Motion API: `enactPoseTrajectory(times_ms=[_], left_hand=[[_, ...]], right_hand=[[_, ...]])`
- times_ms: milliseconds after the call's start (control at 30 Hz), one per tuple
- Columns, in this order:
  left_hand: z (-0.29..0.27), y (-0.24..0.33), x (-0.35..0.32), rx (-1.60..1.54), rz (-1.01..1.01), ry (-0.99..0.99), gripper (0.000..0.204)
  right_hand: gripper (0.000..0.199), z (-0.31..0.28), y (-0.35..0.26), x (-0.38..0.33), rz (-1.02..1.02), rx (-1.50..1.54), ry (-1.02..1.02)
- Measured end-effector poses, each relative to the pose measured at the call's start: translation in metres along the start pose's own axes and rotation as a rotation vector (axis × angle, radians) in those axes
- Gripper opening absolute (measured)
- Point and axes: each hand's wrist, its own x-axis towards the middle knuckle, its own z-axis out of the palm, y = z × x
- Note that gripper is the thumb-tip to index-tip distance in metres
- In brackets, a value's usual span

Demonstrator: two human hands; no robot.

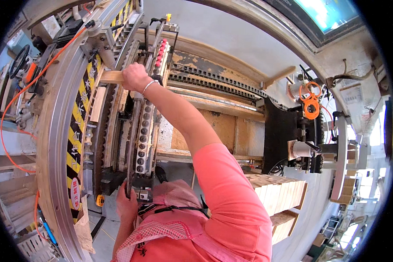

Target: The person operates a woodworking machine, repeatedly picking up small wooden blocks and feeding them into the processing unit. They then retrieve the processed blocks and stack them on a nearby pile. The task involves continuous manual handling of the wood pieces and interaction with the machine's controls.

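In the head view, the right hand point(134, 77) reaches far forward, fingers curled around one end of a short wood block point(112, 77), which lies across the machine's point(118, 131) chain track, near its far end. A silver bangle point(148, 85) circles that wrist. The block's free end points left toward the striped guard point(81, 118), just short of its edge. The left hand point(126, 201) is low, close to the body, closed on the near end of a dark rail point(131, 148) that runs away along the roller row point(144, 135). The curved metal rim point(56, 131) bounds the machine on the left, with an orange hose point(13, 109) looping outside it. To the right, stacked wood pieces point(279, 192) sit beside the elbow; between them and the machine a narrow strip of floor stays open.
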Motion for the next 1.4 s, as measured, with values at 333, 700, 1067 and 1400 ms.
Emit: enactPoseTrajectory(times_ms=[333, 700, 1067, 1400], left_hand=[[-0.009, 0.015, -0.006, 0.085, 0.14, 0.047, 0.037], [-0.003, -0.023, 0.007, 0.098, 0.322, 0.104, 0.04], [0.008, -0.035, 0.02, 0.014, 0.571, 0.047, 0.047], [0.011, -0.041, 0.029, 0.038, 0.606, 0.039, 0.05]], right_hand=[[0.024, 0.004, -0.005, 0.004, 0.036, -0.02, 0.006], [0.024, 0.01, -0.031, -0.012, 0.166, -0.088, 0.19], [0.034, -0.025, -0.147, -0.358, 0.433, 0.37, 0.57], [0.014, -0.001, -0.221, -0.72, 1.287, 0.036, 0.676]])
